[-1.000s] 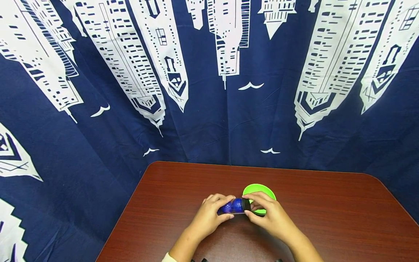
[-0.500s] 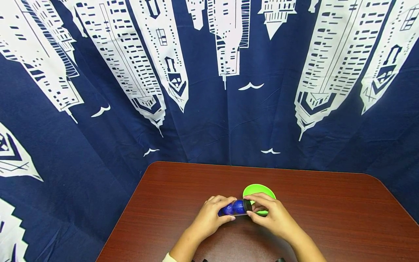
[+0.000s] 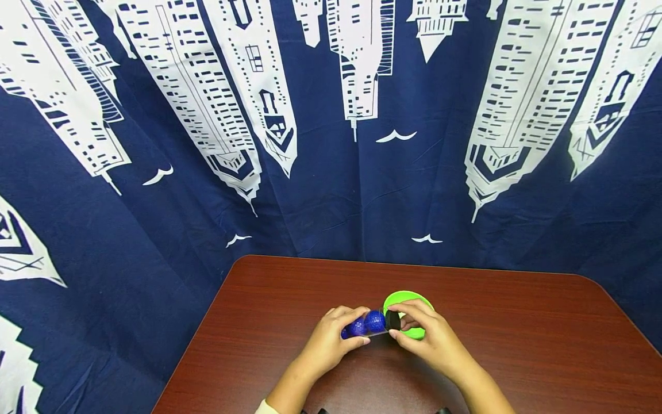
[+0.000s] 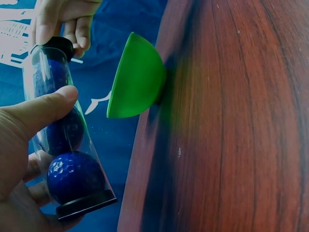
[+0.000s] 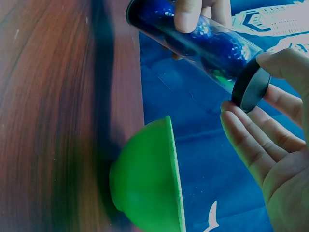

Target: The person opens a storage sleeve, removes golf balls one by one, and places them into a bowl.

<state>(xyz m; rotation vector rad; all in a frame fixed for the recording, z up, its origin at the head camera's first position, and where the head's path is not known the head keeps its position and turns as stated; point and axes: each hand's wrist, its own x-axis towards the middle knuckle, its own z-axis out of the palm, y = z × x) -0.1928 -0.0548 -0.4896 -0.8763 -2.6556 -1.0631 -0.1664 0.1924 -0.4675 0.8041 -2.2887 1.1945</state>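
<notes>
A clear plastic tube [image 4: 91,145] holds several blue golf balls [image 3: 374,321] in a row. My left hand [image 3: 327,340] grips the tube around its body, thumb along one side. With thumb and fingers, my right hand [image 3: 433,340] pinches the black cap [image 5: 251,86] at the tube's right end. The cap touches that end; whether it is fully seated I cannot tell. At the other end sits a black base [image 4: 87,204]. A green bowl [image 3: 400,297] stands on the table just behind the right hand, which partly hides it in the head view.
The reddish-brown wooden table [image 3: 310,282] extends to both sides of the hands. Behind it hangs a dark blue cloth [image 3: 331,213] printed with white buildings and birds.
The tube's capped end has tipped upward in the head view, and the cap has turned at an angle to the tube. Both hands keep their grips; the bowl has stayed put.
</notes>
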